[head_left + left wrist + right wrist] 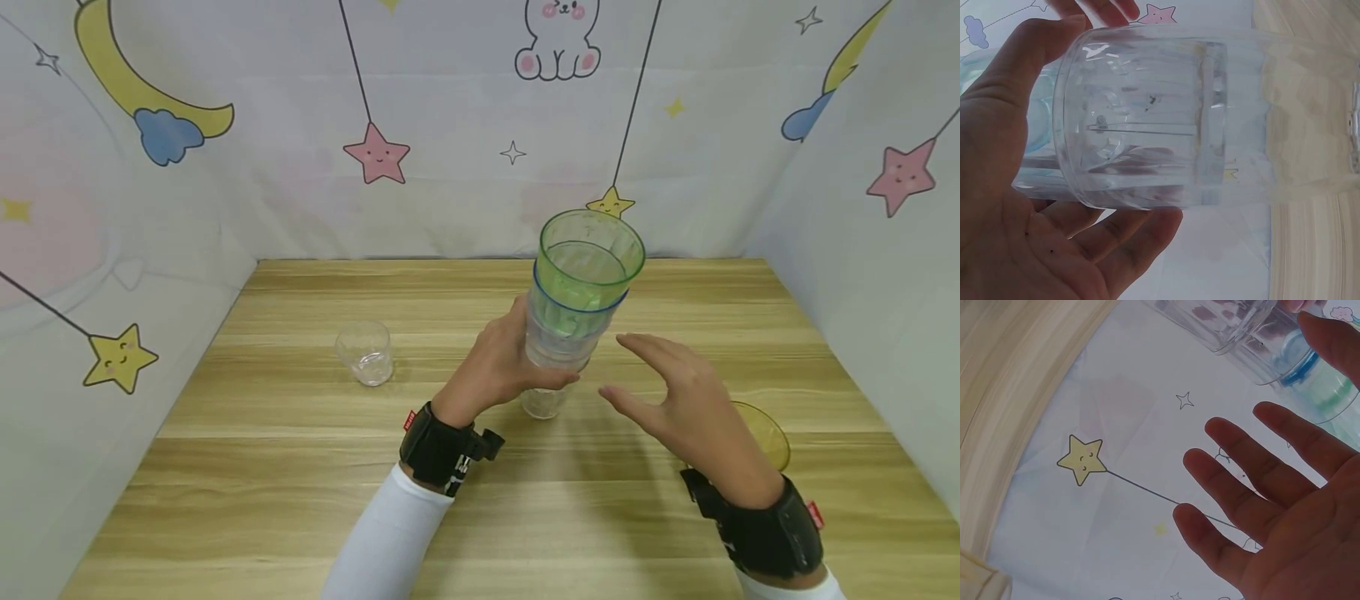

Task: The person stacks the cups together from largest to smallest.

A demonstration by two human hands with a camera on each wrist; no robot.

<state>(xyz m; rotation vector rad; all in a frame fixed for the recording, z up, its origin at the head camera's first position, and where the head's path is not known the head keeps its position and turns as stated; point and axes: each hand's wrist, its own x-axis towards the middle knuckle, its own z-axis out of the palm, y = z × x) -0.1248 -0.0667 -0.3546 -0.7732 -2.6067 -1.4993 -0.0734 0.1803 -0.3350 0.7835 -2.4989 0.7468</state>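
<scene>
My left hand (498, 358) grips a stack of nested plastic cups (573, 321), tilted slightly to the right. The top cup has a green rim (592, 212), and a blue-rimmed cup sits below it. Clear cups (1147, 119) form the lower part, where the left wrist view shows thumb and fingers around the stack. Whether the lowest base (543, 404) touches the table cannot be told. Just right of the stack, my right hand (686, 400) holds nothing, its fingers spread apart. Behind that wrist is a yellow cup (768, 437), partly hidden.
A small clear cup (365, 354) stands at left on the wooden table (285, 483). White cloth walls (450, 208) printed with stars and moons enclose the table at the back and both sides.
</scene>
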